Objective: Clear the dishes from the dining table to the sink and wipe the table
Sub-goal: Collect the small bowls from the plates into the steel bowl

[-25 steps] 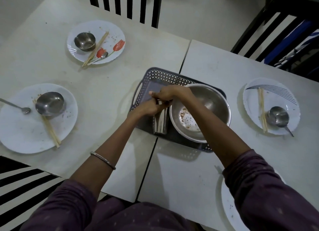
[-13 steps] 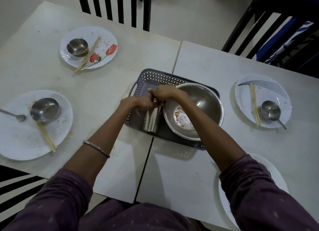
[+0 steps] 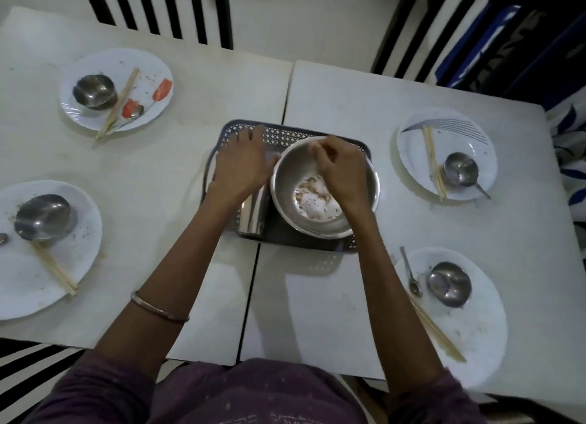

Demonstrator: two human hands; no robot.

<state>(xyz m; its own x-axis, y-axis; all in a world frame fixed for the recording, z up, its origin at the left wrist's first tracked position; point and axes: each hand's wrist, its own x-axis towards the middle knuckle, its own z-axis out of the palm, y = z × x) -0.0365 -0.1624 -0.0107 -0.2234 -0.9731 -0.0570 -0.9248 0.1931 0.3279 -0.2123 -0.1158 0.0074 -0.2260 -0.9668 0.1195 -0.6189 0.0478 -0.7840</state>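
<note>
Nothing readable here tbh: no words, brands or numbers on any of it. Closest you get is decoration, red flower prints on the far-left plate (image 3: 95,63) and dark curved stripes on the far-right plate (image 3: 412,165).

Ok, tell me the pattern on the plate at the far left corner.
The plate is white with red-orange flower prints, seen best in the head view.
</note>
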